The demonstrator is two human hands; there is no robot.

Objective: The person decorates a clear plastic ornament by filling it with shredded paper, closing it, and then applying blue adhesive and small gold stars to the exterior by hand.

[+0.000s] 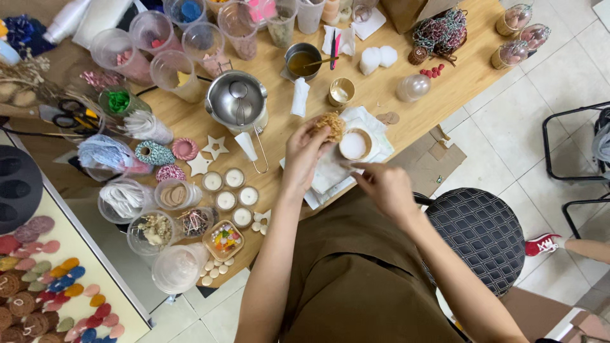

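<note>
My left hand pinches a clump of tan dried fibre just above the table, left of a small round candle in a gold-rimmed tin. That tin rests on white tissue paper. My right hand is below the tin with its index finger stretched toward the tin's lower edge, holding nothing that I can see.
A steel melting pitcher stands left of my hands. Several small white candles sit in a cluster near the table's front edge, beside wooden stars, twine spools and clear cups of materials. A black stool is at my right.
</note>
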